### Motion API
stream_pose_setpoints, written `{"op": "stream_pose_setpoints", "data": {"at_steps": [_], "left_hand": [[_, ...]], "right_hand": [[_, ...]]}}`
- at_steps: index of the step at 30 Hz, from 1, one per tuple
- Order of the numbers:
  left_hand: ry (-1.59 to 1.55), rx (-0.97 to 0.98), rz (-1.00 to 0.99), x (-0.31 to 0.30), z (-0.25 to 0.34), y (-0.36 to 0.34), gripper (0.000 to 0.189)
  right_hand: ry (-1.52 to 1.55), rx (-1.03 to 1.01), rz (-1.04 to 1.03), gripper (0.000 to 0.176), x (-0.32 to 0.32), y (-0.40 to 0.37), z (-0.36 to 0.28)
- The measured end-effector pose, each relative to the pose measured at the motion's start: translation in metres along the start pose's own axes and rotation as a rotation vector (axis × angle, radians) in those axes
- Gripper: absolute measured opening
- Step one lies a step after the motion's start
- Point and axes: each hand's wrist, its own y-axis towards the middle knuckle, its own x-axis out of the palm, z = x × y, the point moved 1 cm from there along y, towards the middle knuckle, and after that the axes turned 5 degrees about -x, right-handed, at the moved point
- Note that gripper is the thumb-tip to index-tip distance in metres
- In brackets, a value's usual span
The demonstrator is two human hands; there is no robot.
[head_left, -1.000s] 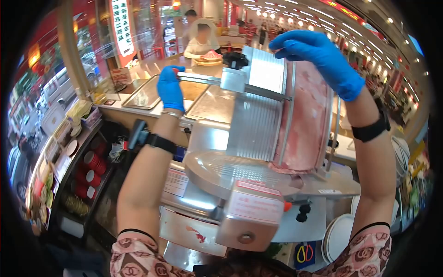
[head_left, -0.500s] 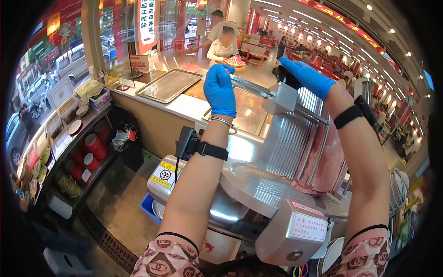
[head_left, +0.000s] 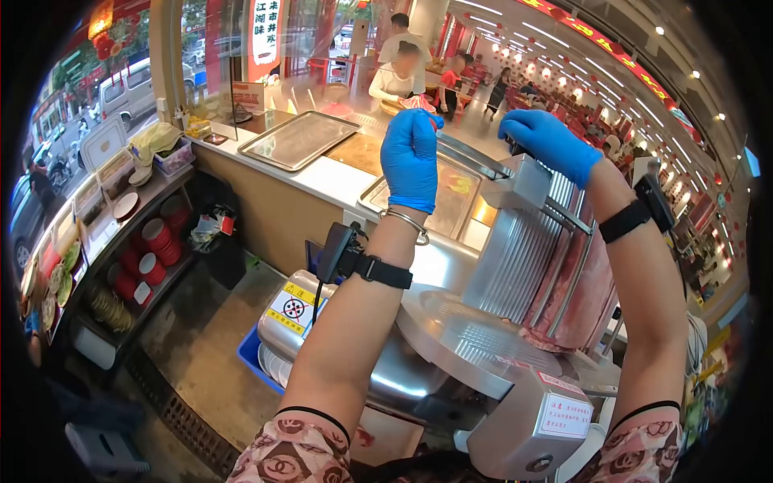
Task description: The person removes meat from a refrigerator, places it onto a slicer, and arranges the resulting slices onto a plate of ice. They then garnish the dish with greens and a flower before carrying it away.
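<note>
A metal meat slicer stands before me, its ribbed plate sloping upward. My left hand, in a blue glove, is closed in a fist round the far end of a metal bar; a bit of red shows at the fingers. That bar runs to a square metal block. Over a black handle beside the block curls my gloved right hand, hiding most of it. A large slab of raw red meat lies against the plate beneath metal rods.
Metal trays lie on the counter beyond the slicer. At left are a shelf with red stacked dishes and a black bin. A blue crate sits beneath the slicer. People are across the counter.
My view has shifted, so the slicer and both hands appear farther right. My right hand's fingers are now bent lower over the black handle. My left hand keeps its grip on the bar.
</note>
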Motion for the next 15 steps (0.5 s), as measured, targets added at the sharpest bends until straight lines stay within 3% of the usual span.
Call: {"op": "stream_pose_setpoints", "data": {"at_steps": [1,2,4,5,7,9,11,13,15], "left_hand": [[0.015,-0.016,0.011,0.0,0.0,0.0,0.027],[0.015,-0.016,0.014,-0.001,0.0,0.0,0.027],[0.021,-0.017,0.01,-0.001,-0.001,0.0,0.027],[0.015,-0.018,0.011,0.0,-0.001,-0.001,0.027],[0.02,-0.01,0.002,-0.001,-0.002,0.0,0.026],[0.033,-0.015,0.002,-0.001,-0.003,-0.001,0.026],[0.052,-0.017,0.001,-0.001,-0.001,0.0,0.026],[0.077,0.001,0.045,0.001,0.002,-0.001,0.02],[0.08,-0.001,0.042,0.001,0.003,0.0,0.02]], "right_hand": [[-0.407,0.112,-0.066,0.032,-0.002,0.008,-0.009],[-0.408,0.11,-0.069,0.032,0.0,0.019,-0.016],[-0.785,0.314,-0.258,0.034,0.001,0.032,-0.024],[-0.789,0.318,-0.26,0.034,-0.004,0.026,-0.026],[-0.06,0.317,-0.29,0.037,-0.021,0.005,-0.024],[0.092,0.364,-0.189,0.046,-0.03,-0.018,-0.03],[0.219,0.071,-0.026,0.039,-0.017,-0.018,0.012],[0.312,0.036,-0.039,0.031,-0.003,-0.012,0.011],[0.37,-0.151,0.019,0.027,0.006,-0.005,0.012]]}}
